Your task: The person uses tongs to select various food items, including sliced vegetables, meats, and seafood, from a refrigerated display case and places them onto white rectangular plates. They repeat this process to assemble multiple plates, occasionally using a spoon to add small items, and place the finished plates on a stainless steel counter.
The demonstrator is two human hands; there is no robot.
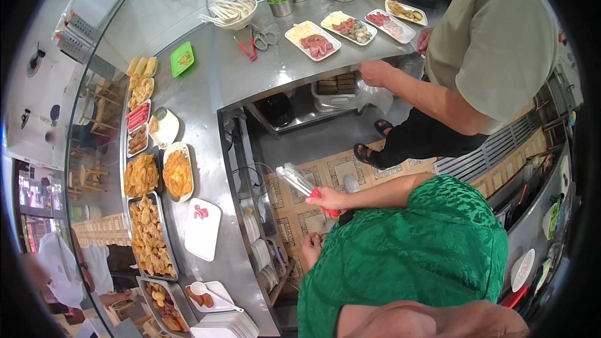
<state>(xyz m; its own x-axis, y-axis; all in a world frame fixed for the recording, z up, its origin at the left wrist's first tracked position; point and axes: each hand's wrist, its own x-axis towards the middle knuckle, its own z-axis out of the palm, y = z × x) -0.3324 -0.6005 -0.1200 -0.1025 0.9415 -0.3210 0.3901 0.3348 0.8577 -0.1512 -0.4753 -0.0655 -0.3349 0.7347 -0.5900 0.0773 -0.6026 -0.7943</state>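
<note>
In my right hand (330, 199) is a pair of metal tongs (294, 179) with red handles, closed in my fingers. A clear plastic bag or film appears to cover the tips of the tongs, which are held over the floor beside the counter. Lower down, my left hand (311, 248) hangs near the counter's edge with its fingers curled. The green garment (400, 250) partly hides it, and I see nothing in it. Nearest on the counter is a white tray (203, 238) with a few pink meat pieces (200, 211).
Fried food fills trays (152, 238) along the glass screen. Stacked white trays (225, 325) stand at the near end. Another person in a khaki shirt (501, 56) holds a clear bag (377, 97) beside plates of raw meat (316, 44). Red-handled scissors (253, 44) lie on the steel counter (213, 125).
</note>
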